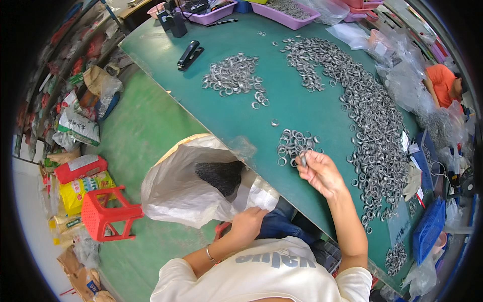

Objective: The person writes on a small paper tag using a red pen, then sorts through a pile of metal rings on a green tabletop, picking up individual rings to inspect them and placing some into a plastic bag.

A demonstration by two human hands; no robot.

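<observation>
My right hand (322, 173) pinches a grey metal ring (303, 160) between thumb and fingers, just above the green table (241, 121). Beneath it lies a small cluster of similar rings (292, 143). Down by my lap, my left hand (250, 224) is closed on the near rim of a large white sack (176, 196). The sack gapes open below the table edge, with a dark mass (220, 176) inside that I cannot make out. Farther off on the table are a middle pile of rings (234, 73) and a long, curved heap of rings (375, 121) to the right.
A black stapler (190, 55) lies near the far left table edge. Purple trays (287, 17) line the far side. A red stool (108, 211) stands on the floor at left. At right are a blue basket (429, 229) and a person in orange (443, 83).
</observation>
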